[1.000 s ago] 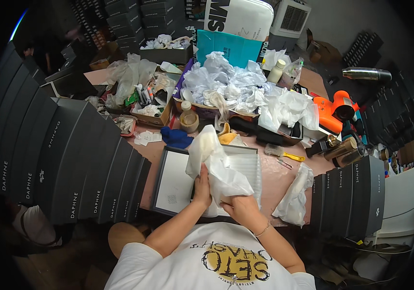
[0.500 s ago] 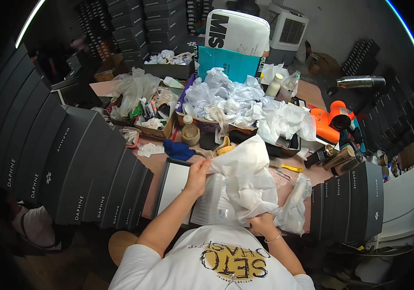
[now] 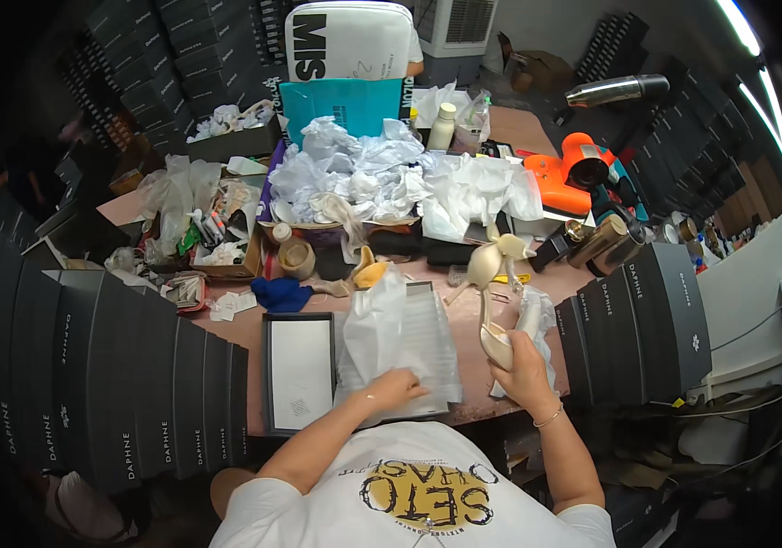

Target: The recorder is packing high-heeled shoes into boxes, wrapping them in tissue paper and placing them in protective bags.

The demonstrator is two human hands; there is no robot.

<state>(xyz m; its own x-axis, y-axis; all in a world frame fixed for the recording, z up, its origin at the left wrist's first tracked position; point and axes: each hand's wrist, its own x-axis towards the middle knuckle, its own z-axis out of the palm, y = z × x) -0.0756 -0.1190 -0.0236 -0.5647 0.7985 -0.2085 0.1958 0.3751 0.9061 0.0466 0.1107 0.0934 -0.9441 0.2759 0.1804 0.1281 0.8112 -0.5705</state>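
In my right hand (image 3: 526, 370), a cream high-heeled sandal (image 3: 487, 267) is gripped at one end and raised over the table, its straps hanging loose. My left hand (image 3: 395, 388) is low at the middle, fingers curled on white tissue paper (image 3: 372, 320). The paper rises in a crumpled sheet above that hand. Beneath it lies a translucent plastic wrap (image 3: 441, 365), covering part of an open shoebox. A dark-rimmed box part with a white inside (image 3: 299, 365) lies to the left. Beside my right hand, a white wrapped bundle (image 3: 535, 320) lies on the table.
Dark shoeboxes stand in rows at left (image 3: 158, 384) and right (image 3: 633, 320). Behind the work area is a carton of crumpled paper (image 3: 354, 173). An orange tool (image 3: 560, 178), bottles (image 3: 441, 128), a jar (image 3: 297, 258) and a blue cloth (image 3: 281, 294) are around it.
The tissue paper, stretched between both hands before, now lies lower under my left hand. My right hand has let it go and now holds the sandal. The view has shifted right.
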